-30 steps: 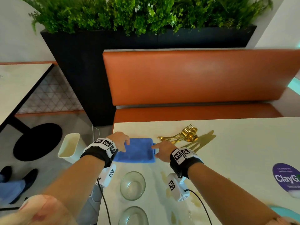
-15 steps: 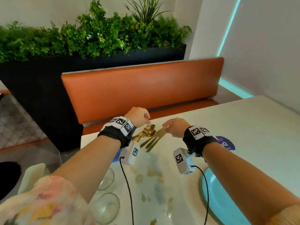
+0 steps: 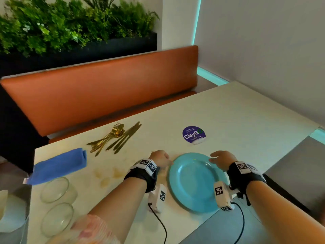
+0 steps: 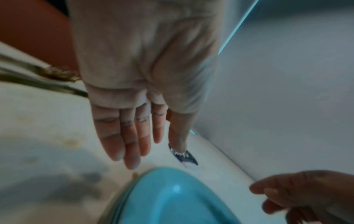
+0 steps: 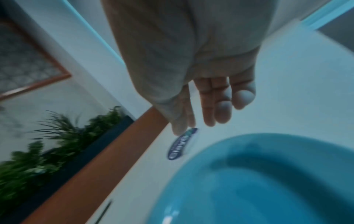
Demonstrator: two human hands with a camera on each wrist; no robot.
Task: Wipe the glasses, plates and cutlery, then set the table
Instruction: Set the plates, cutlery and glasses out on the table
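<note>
A light blue plate (image 3: pixel 193 182) (image 4: pixel 172 200) (image 5: pixel 258 181) lies near the table's front edge. My left hand (image 3: pixel 161 160) (image 4: pixel 132 144) hovers at its left rim with straight fingers, holding nothing. My right hand (image 3: pixel 220 160) (image 5: pixel 210 109) hangs over the far right rim, fingers loose and empty. Gold cutlery (image 3: pixel 112 138) lies in a pile further back to the left. A folded blue cloth (image 3: pixel 59 166) rests at the table's left edge. Two clear glasses (image 3: pixel 56 190) (image 3: pixel 57 220) stand at the near left.
A purple round sticker (image 3: pixel 194 135) is on the white table (image 3: pixel 237 120) beyond the plate. Yellowish stains (image 3: pixel 109 175) mark the top left of the plate. An orange bench (image 3: pixel 105 90) and a planter with greenery (image 3: pixel 70 29) stand behind. A wall closes the right side.
Both hands left the cloth and the cutlery and moved right and nearer to the blue plate. The head view swung right.
</note>
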